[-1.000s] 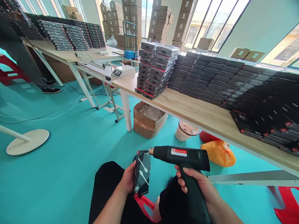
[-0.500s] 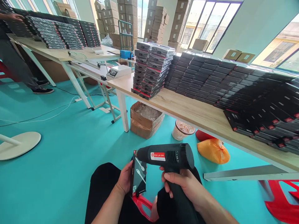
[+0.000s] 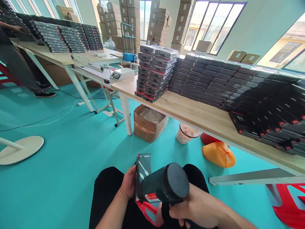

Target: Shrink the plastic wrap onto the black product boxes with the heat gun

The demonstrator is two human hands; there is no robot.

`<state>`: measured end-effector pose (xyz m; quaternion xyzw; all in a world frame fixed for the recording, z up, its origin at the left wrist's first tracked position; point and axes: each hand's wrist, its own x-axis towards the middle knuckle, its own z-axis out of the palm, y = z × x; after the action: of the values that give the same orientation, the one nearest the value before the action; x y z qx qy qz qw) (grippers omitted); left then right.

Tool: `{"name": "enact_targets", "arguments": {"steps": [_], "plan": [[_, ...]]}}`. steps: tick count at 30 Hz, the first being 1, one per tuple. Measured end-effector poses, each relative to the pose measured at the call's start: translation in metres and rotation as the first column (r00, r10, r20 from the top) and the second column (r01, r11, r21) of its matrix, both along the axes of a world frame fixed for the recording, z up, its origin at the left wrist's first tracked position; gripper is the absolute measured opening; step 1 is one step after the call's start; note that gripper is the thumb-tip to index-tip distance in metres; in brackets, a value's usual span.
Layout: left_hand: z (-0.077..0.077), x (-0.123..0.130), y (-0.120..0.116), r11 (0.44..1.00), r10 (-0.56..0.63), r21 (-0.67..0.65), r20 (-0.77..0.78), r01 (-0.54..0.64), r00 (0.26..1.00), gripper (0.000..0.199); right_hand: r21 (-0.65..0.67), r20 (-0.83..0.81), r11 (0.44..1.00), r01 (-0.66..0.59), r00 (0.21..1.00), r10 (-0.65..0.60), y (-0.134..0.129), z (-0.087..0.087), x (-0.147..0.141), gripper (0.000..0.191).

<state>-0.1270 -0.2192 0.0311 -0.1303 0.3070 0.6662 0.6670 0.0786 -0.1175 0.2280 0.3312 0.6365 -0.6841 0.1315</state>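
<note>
My left hand [image 3: 128, 183] grips a slim black product box [image 3: 143, 168] upright, and its front shows a picture of a white cable. My right hand [image 3: 197, 206] is wrapped around the handle of a black heat gun [image 3: 165, 183]. The gun's round rear vent faces me, and its body covers the lower part of the box. Its nozzle is hidden behind the body, so I cannot tell how far it stands from the box. Both hands are above my black-clad knees [image 3: 107, 197].
A long wooden table [image 3: 190, 109] to the right bears several stacks of black boxes. Beneath it are an open carton, a bucket and an orange bag. A red stool [image 3: 288, 203] stands at lower right. A co-worker's hand [image 3: 17, 28] rests on boxes on the far-left table.
The heat gun has swung from side-on to pointing away from me, with its rear now toward me. It now covers the lower part of the box. The left hand stays in about the same place.
</note>
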Motion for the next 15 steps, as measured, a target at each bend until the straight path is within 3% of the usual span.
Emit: {"name": "enact_targets", "arguments": {"steps": [4, 6, 8, 10, 12, 15], "plan": [[-0.003, 0.000, -0.001, 1.000, -0.021, -0.014, -0.006, 0.021, 1.000, 0.034, 0.087, -0.172, 0.973, 0.216, 0.965, -0.198, 0.007, -0.004, -0.007, 0.013], [-0.005, -0.001, -0.002, 1.000, -0.031, -0.003, 0.002, 0.031, 1.000, 0.036, 0.090, -0.135, 0.988, 0.127, 0.984, -0.114, 0.007, -0.002, -0.008, 0.010], [-0.007, -0.002, -0.003, 1.000, -0.014, 0.015, 0.005, 0.014, 1.000, 0.035, 0.050, -0.041, 0.997, -0.060, 0.997, 0.062, 0.005, 0.002, -0.006, 0.006], [-0.009, -0.003, -0.004, 0.999, 0.008, 0.036, 0.008, -0.008, 1.000, 0.034, 0.022, -0.037, 0.994, -0.104, 0.994, 0.105, 0.005, 0.002, -0.004, 0.007], [-0.010, -0.003, -0.004, 0.999, 0.008, 0.046, 0.003, -0.008, 1.000, 0.037, 0.042, -0.117, 0.997, 0.066, 0.991, -0.060, 0.010, -0.003, -0.006, 0.004], [-0.008, -0.001, -0.004, 0.999, -0.003, 0.047, -0.024, 0.004, 1.000, 0.044, 0.060, -0.196, 0.936, 0.346, 0.924, -0.329, 0.028, -0.011, -0.011, 0.018]]}}
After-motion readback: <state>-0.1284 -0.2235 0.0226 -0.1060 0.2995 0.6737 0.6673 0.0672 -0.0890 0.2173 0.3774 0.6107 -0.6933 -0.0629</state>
